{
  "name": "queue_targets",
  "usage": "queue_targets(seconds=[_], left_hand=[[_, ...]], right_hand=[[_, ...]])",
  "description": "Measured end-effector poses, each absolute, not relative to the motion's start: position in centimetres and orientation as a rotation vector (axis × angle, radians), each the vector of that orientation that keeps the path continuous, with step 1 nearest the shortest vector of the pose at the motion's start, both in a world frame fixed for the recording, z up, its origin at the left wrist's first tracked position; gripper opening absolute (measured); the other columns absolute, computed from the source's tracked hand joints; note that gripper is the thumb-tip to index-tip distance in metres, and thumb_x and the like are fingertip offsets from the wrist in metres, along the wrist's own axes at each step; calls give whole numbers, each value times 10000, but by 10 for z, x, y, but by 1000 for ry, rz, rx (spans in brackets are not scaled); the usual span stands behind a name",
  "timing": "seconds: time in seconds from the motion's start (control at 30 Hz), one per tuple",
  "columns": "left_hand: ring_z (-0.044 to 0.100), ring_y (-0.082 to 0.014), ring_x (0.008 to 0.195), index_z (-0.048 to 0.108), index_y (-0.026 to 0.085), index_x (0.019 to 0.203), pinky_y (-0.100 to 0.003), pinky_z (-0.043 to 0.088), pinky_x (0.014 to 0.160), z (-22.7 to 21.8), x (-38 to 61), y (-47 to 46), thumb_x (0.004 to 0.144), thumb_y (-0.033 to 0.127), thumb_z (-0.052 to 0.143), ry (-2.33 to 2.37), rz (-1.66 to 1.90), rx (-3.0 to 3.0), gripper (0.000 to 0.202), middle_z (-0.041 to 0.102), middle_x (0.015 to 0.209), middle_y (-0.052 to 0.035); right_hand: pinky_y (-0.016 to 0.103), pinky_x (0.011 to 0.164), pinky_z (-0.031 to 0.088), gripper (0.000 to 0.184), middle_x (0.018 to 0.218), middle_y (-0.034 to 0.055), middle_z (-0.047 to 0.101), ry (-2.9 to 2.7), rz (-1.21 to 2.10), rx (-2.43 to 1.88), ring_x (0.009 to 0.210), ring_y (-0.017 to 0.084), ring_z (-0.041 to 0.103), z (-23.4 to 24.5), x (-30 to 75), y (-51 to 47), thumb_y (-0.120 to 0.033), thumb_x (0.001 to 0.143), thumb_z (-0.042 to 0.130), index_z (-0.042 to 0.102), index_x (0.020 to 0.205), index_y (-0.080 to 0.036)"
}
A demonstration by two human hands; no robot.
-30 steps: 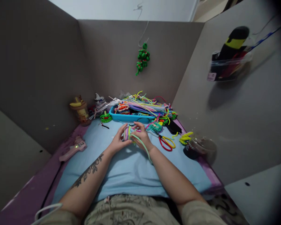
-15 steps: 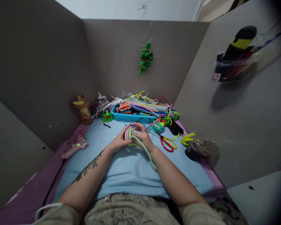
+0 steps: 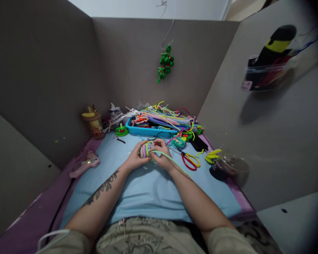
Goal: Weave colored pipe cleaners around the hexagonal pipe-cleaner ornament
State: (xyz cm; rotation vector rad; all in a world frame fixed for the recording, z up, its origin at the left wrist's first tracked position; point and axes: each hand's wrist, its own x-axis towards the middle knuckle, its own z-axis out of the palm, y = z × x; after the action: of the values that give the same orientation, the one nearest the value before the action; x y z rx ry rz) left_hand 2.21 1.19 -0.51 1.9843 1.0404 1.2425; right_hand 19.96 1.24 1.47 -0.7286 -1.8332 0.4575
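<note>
Between both hands is a small rounded piece of pipe cleaners (image 3: pixel 145 150) striped in pink, purple, yellow and green. My left hand (image 3: pixel 135 156) is wrapped round its left side, thumb at the near edge. My right hand (image 3: pixel 162 155) closes in from the right, its fingers pinched at the piece and at a loose light green pipe cleaner (image 3: pixel 172 157). That strand trails back over my right wrist. My fingers hide part of the piece.
A blue tray (image 3: pixel 151 132) heaped with pipe cleaners stands at the back. Red-and-yellow scissors (image 3: pixel 190 161) and a black phone-like object (image 3: pixel 198 143) lie to the right. At left are a pink glue gun (image 3: pixel 85 166) and a cup (image 3: pixel 95 125). Grey panels (image 3: pixel 137 53) enclose the table.
The striped piece has turned a little in my hands, showing more of its stripes. The light green strand now lies higher, across my right wrist. My right fingers have shifted slightly.
</note>
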Motion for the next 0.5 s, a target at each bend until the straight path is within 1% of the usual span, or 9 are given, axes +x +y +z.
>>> queue_targets(seconds=[0.1, 0.17, 0.23, 0.33, 0.43, 0.5], left_hand=[[456, -275, 1199, 418, 215, 1293, -442, 358, 1034, -7, 19, 16, 643, 273, 719, 1151, 1313, 2085, 719, 461, 1282, -101], [439, -277, 1212, 422, 209, 1284, -442, 350, 1039, -9, 17, 19, 638, 255, 710, 1215, 1351, 2107, 708, 454, 1282, -105], [433, -276, 1215, 423, 207, 1279, -442, 347, 1041, -10, 15, 21, 637, 253, 706, 1273, 1381, 2093, 703, 449, 1280, -106], [444, -270, 1200, 424, 211, 1274, -436, 355, 1033, -12, 13, 23, 638, 267, 708, 1354, 1379, 2051, 698, 456, 1264, -101], [459, -262, 1182, 426, 207, 1274, -420, 371, 1019, -13, 12, 23, 641, 290, 712, 1412, 1359, 2013, 699, 466, 1248, -98], [460, -260, 1180, 425, 205, 1276, -413, 371, 1019, -13, 12, 23, 640, 302, 715, 1423, 1357, 2007, 705, 470, 1245, -98]], right_hand=[[322, 751, 461, 80, 818, 25, 565, -1677, 664, -774, 790, 165, 548, 19, 201, 15, -284, 764, 623, 657, 780, -214], [267, 615, 444, 138, 653, -13, 553, -1480, 874, -782, 625, 127, 524, 21, 205, 19, -345, 778, 617, 632, 780, -208], [221, 504, 396, 213, 544, -45, 515, -1204, 1080, -751, 504, 94, 471, 23, 211, 25, -406, 746, 644, 598, 769, -199], [178, 448, 376, 326, 521, -64, 515, -821, 1262, -693, 470, 67, 469, 25, 223, 38, -420, 622, 745, 556, 758, -191], [143, 425, 378, 383, 522, -80, 515, -601, 1247, -738, 461, 45, 475, 24, 235, 50, -361, 539, 803, 521, 729, -186], [134, 405, 370, 395, 520, -86, 516, -548, 1203, -802, 452, 43, 477, 21, 240, 56, -333, 526, 807, 499, 728, -189]])
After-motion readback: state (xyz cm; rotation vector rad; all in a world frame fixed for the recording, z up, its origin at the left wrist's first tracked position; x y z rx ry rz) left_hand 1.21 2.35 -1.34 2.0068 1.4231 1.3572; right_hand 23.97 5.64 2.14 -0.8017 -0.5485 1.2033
